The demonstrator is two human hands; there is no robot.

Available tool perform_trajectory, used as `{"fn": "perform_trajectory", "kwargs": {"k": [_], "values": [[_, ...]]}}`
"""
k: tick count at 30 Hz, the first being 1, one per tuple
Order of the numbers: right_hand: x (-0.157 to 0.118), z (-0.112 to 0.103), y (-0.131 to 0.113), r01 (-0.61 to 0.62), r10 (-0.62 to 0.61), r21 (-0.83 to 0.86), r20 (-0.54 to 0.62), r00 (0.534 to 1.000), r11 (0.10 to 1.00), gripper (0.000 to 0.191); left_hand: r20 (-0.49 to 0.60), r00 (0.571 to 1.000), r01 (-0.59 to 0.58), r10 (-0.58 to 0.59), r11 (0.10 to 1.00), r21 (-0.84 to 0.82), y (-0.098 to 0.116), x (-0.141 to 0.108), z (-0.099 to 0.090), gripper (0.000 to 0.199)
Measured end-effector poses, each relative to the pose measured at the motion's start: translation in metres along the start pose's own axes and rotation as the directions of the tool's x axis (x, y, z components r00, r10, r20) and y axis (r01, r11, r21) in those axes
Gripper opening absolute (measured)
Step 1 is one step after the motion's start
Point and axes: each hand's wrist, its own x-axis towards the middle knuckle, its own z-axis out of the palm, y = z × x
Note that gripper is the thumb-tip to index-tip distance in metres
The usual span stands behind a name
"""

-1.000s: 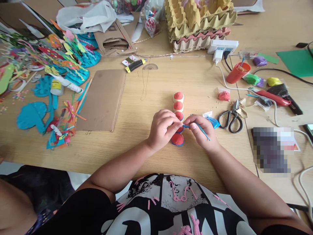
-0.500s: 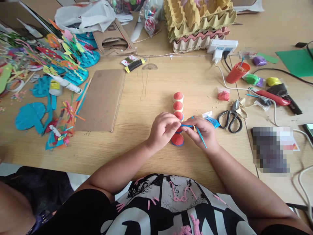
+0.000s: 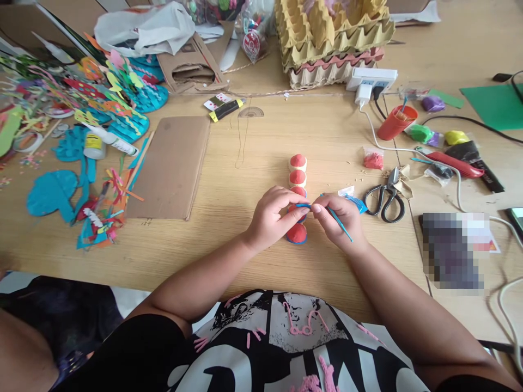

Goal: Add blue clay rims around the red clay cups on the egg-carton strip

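While both hands meet over the middle of the pale wooden table (image 3: pixel 245 228), the work lies directly under the fingertips. Largest in the scene is the table itself, smooth and grained; on its far edge stands a stack of moulded pulp egg trays (image 3: pixel 333 38), yellow above pink, ridged and matte. To the person's left lies a flat sheet of brown cardboard (image 3: pixel 169 166), and beyond it a heap of cut blue and multicoloured paper shapes (image 3: pixel 85 109).

At centre, a row of red-topped domes (image 3: pixel 298 169) runs away from the person, its long axis pointing from the body toward the egg trays. The domes look soft and rounded, the nearer ones rimmed in blue; the middle of the row is hidden by the hands.

The left hand (image 3: pixel 272 218) curls over the row from its own side, thumb and forefinger pressed together on one end of a thin blue strip (image 3: pixel 303 206). The right hand (image 3: pixel 339 218) pinches the same strip from the other side, its free tail slanting down toward the wrist. The strip thus lies crosswise to the row, both hands equally near.

Just beside the right hand rest a small blue packet (image 3: pixel 356 203) and black-handled scissors (image 3: pixel 386 190), blades pointing away.
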Motion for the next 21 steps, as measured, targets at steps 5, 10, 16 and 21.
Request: {"fn": "perform_trajectory", "kwargs": {"k": [5, 10, 16, 21], "values": [[0.0, -0.0028, 0.0019, 0.012, -0.011, -0.008, 0.066, 0.998, 1.0, 0.041, 0.054, 0.998, 0.019, -0.02, 0.999, 0.033, 0.002, 0.0008, -0.0019, 0.012], [-0.0007, -0.0027, 0.0017, -0.014, 0.009, 0.065, 0.076, 0.997, 0.998, 0.018, -0.011, 0.999, 0.031, -0.03, 0.999, 0.027, 0.0006, 0.0021, -0.0024, 0.015], [0.0004, -0.0019, -0.001, 0.054, -0.057, 0.035, 0.094, 0.994, 0.998, 0.014, -0.003, 0.998, 0.056, -0.056, 0.998, 0.006, 0.0023, 0.004, -0.0036, 0.028], [0.0017, -0.0019, -0.0037, 0.108, -0.118, 0.083, 0.124, 0.985, 0.991, 0.026, 0.043, 0.996, 0.079, -0.077, 0.996, -0.046, 0.002, 0.0024, -0.0056, 0.042]]}}
